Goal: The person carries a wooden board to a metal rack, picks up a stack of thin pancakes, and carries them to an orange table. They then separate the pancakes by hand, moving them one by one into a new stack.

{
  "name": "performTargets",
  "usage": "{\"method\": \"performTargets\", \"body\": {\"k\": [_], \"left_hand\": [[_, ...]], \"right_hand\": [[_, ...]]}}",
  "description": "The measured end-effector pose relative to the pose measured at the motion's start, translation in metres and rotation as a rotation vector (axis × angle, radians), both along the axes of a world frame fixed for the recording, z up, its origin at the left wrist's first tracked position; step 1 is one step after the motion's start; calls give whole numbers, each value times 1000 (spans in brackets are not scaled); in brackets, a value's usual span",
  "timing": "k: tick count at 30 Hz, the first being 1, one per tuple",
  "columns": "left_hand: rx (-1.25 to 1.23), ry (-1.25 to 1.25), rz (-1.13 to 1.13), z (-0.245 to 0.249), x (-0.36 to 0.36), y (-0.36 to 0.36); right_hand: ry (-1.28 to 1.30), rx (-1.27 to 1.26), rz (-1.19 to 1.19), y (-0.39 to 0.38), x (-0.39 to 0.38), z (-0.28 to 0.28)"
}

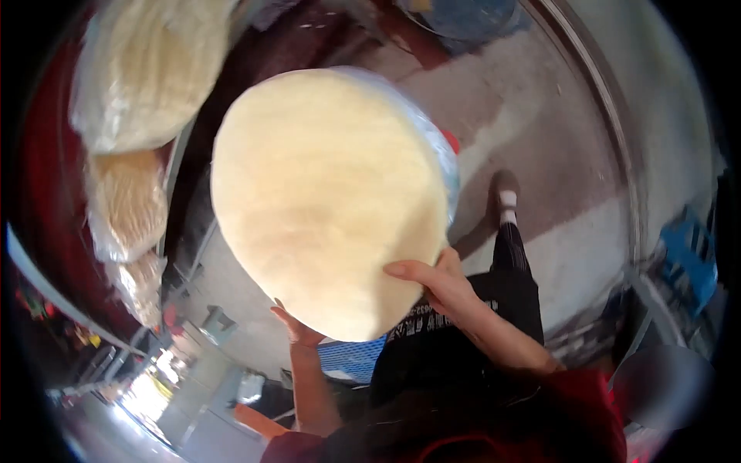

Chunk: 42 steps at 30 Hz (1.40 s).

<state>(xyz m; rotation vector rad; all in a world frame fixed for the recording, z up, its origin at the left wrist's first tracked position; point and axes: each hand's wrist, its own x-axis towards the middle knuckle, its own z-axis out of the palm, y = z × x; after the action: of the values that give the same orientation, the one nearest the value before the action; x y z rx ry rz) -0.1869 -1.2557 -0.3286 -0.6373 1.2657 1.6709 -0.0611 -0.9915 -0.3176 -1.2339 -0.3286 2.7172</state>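
A large, round, pale-yellow, dough-like disc (324, 193) fills the middle of the head view, its smooth face towards me. My right hand (444, 285) grips its lower right edge, with the thumb laid on the face and the other fingers hidden behind. At the lower left edge, my left hand (299, 328) supports it from beneath, partly covered by the disc. Clear plastic wrap (444, 158) shows along the disc's right rim. A black apron (432, 339) with white lettering hangs just below my hands.
Several clear plastic bags (147, 69) of pale-yellow material lie in a row on the left. Below the disc is a blue plastic crate (351, 359). A blue tub (467, 19) stands on the concrete floor (571, 92) at the top. Another blue crate (689, 251) is at the far right.
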Motion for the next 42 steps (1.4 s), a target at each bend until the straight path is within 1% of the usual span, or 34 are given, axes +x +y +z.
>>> {"method": "performTargets", "body": {"k": [1,4,5,6,7,10,12,13,14,15,16,17,18,20,21,23,24,25,26,27,29,32,34,35,36,37,38,39,40,41,42], "left_hand": [[27,-10,39,-4,-2,-9],[-71,153,157,-28,2,-21],[-23,126,219,-31,6,-22],[33,87,268,-33,11,-22],[94,49,316,-34,16,-21],[210,36,316,-19,21,-3],[173,38,305,-29,26,-14],[124,86,285,-32,26,-13],[161,78,380,-32,22,-11],[181,50,460,-44,28,-13],[201,20,539,-56,33,-16],[380,-3,615,-47,29,-15],[413,38,572,-48,26,-16],[478,112,472,-53,16,-17],[449,80,497,-44,8,-21],[371,152,388,-46,-4,-24],[327,184,329,-47,-7,-25],[303,155,317,-43,-10,-26],[231,199,317,-32,-13,-25],[157,243,313,-19,-17,-23],[40,289,335,-18,-18,-17],[46,257,328,-29,-12,-18],[4,328,271,-19,-10,-22],[-20,370,240,-11,-12,-24],[-121,446,168,-2,-15,-25],[-151,529,192,-2,-9,-18],[-182,612,216,-4,-5,-12],[-156,571,223,-4,-6,-12],[-133,530,231,-2,-8,-14],[-115,497,239,-3,-11,-18],[-119,503,239,-8,-12,-20]], "right_hand": [[-1,-16,20,2,-2,4],[-25,-30,86,0,-4,11],[-102,14,111,-3,-4,11],[-136,70,124,-5,-5,10],[-134,66,140,-7,-2,5],[-121,52,184,-6,-1,1],[-185,229,324,-6,5,-9],[-221,315,393,-5,8,-14],[-244,276,307,-6,12,-27],[-279,449,349,-3,18,-45],[-220,422,270,10,26,-58],[-158,392,193,24,33,-70],[-132,471,242,42,33,-80],[-146,183,2,38,-10,-36],[-215,225,21,34,-26,-22],[-297,771,318,50,-18,-41],[-291,854,375,50,-22,-39],[-286,939,429,49,-26,-37],[-282,1025,479,47,-33,-33],[-258,989,480,47,-39,-25],[-218,912,479,48,-49,-11],[-281,763,671,113,-36,-29],[-381,732,564,107,-49,-25],[-274,697,571,88,-59,-16],[-172,658,573,70,-66,-11],[-292,699,527,56,-73,-11],[-152,645,537,78,-60,-29],[-13,591,545,122,-35,-62],[128,532,553,117,-38,-65],[-423,767,428,96,-49,-53],[-432,825,489,107,-42,-57]]}}
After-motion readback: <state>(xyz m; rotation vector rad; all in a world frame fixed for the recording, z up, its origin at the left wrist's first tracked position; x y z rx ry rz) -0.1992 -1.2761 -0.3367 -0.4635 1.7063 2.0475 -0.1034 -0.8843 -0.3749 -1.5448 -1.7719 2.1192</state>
